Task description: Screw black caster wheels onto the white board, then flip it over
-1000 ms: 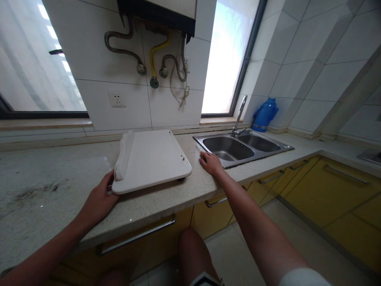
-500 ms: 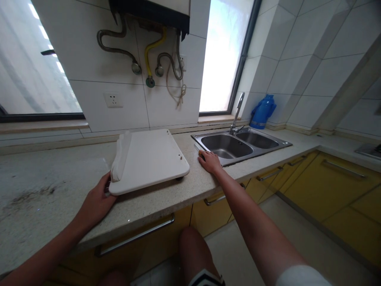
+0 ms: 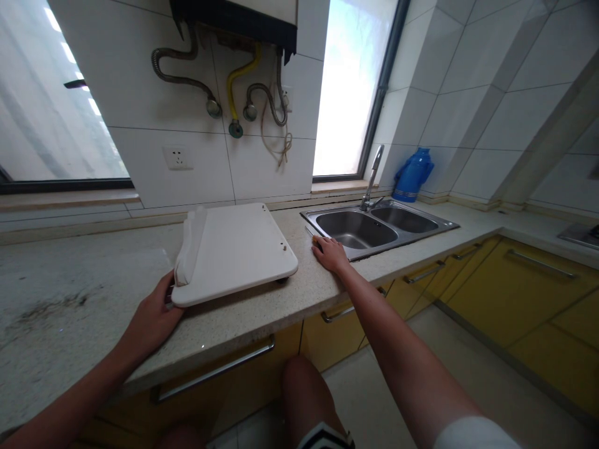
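Note:
A flat white panel-like unit (image 3: 238, 249) lies on the counter, with a raised ridge along its left side, small holes near its right edge and a dark foot under the front right. My left hand (image 3: 156, 312) grips its front left corner. Those fingertips go out of sight beneath the edge, beside something dark. Closed and resting on the counter by the sink's left front corner is my right hand (image 3: 331, 254). Between its fingers shows a small orange-and-black handle (image 3: 317, 242), with a thin pale piece pointing away; its exact kind is unclear.
A steel double sink (image 3: 347, 252) with a tap (image 3: 373, 178) is set in the stone counter (image 3: 253, 318). Behind it stands a blue thermos flask (image 3: 413, 174). Hoses hang under a wall heater (image 3: 238, 22). Yellow cabinets (image 3: 538, 280) have protruding metal handles.

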Demonstrator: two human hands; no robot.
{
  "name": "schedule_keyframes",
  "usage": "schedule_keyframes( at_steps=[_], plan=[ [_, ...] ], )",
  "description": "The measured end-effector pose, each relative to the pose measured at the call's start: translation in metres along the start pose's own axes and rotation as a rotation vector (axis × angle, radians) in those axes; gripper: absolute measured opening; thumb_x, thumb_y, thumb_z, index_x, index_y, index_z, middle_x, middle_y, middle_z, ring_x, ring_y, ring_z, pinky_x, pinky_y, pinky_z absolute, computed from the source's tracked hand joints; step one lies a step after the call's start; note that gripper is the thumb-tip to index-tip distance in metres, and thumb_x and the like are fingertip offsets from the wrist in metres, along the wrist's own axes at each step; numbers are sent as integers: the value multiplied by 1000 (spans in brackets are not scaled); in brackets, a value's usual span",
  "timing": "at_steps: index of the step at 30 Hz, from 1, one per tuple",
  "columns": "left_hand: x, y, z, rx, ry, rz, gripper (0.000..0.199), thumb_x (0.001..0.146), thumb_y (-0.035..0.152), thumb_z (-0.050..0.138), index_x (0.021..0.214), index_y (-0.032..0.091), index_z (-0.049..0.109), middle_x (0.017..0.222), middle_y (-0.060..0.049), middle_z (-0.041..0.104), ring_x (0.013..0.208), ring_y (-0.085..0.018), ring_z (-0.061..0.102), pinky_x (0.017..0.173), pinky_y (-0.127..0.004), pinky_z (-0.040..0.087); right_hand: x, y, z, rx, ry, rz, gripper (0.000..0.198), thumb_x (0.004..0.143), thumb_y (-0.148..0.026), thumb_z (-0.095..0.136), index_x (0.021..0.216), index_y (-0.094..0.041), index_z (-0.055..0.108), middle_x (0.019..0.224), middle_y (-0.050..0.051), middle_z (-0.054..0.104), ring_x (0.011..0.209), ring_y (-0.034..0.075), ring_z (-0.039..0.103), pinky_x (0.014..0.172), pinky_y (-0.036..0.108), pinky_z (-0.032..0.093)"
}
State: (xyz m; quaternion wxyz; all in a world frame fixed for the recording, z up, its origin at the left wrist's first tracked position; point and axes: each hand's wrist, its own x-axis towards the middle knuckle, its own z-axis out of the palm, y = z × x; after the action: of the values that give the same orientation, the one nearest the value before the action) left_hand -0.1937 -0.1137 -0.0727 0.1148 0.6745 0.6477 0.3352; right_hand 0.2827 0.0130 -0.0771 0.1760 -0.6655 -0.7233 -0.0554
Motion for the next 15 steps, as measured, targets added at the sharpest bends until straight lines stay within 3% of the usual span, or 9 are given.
schedule_keyframes(
  at_steps=[8, 15],
  plan=[
    [1, 5, -2, -9, 2, -9, 90, 89, 57, 56, 165, 9, 50, 145, -23, 78, 117, -38, 83, 105, -46, 66, 0, 0, -1, 4, -4, 5, 46, 111, -45, 73, 150, -22, 67, 153, 13, 68, 136, 31, 69, 117, 58, 59],
    [1, 1, 1, -34, 55, 22, 80, 88, 55, 59, 159, 19, 57, 138, -17, 82, 113, -36, 85, 100, -42, 68, -1, -1, -1, 6, -1, 8, 46, 111, -45, 72, 150, -22, 67, 154, 13, 67, 138, 32, 68, 118, 59, 58]
  ],
)
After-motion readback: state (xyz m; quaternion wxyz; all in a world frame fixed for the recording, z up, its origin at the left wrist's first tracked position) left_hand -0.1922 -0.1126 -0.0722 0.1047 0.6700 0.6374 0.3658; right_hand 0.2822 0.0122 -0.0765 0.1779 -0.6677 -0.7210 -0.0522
